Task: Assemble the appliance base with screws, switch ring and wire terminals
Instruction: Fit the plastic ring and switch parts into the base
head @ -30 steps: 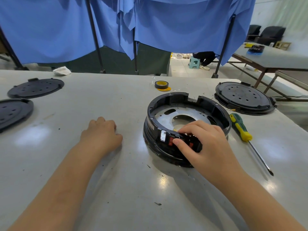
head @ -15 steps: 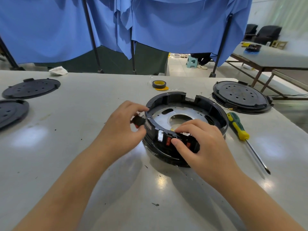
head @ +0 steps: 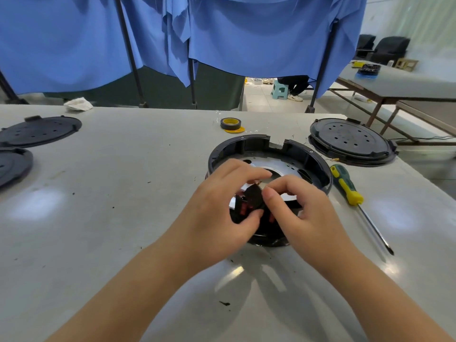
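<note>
Appliance base (head: 313,156), worktop (head: 123,193) centre. Both hands clamped on one small black part (head: 253,197) at its 6 o'clock rim: left hand (head: 222,213) steadies, right hand (head: 303,213) pinches, probably aligning. Screwdriver (head: 348,191) at 3 o'clock, within reach.

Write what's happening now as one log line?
left hand: pinches small black part | right hand: pinches it too | appliance base: on table | screwdriver: idle
</note>
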`<state>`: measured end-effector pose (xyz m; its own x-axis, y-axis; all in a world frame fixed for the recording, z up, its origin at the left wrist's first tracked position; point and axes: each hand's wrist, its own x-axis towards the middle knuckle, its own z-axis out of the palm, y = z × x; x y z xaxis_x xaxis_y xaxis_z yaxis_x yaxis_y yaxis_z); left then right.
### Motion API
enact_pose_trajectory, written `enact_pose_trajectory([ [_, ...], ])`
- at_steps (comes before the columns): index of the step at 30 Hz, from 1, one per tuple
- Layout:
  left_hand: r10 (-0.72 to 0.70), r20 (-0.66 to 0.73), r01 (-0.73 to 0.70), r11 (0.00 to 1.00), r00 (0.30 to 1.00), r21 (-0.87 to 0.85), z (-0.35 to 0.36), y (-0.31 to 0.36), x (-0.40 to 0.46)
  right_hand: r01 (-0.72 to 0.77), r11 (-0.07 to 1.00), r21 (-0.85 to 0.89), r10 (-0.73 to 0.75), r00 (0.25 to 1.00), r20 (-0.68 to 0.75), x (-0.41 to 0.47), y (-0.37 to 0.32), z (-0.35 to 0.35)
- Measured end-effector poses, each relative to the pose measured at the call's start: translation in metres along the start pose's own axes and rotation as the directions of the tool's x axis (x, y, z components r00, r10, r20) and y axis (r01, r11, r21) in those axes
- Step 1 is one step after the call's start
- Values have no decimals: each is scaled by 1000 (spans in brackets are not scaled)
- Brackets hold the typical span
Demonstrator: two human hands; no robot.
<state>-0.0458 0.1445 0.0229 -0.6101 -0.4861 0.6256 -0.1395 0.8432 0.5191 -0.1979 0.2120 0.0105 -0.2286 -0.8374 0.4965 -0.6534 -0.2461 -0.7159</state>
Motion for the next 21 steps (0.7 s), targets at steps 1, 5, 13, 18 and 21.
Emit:
enact_pose_trajectory([
  [1,-24,-13,24,999,1000,-23,0,0,0,-25,999,36,25,1000,0,0,0,-1],
  [5,-219,-59,206,964,974,-167,0,2,0,-78,987,137,78,997,5,1,1,-3],
  [13,-412,45,394,826,910,-403,-12,1,5,-60,993,101,59,998,18,0,0,-3],
  [18,-482,131,497,807,866,-318,-32,-13,6,-38,998,-43,39,999,20,-1,1,-1],
  [21,-497,223,544,782,839,-305,-41,-19,6,11,991,-132,-6,999,42,-1,2,0],
])
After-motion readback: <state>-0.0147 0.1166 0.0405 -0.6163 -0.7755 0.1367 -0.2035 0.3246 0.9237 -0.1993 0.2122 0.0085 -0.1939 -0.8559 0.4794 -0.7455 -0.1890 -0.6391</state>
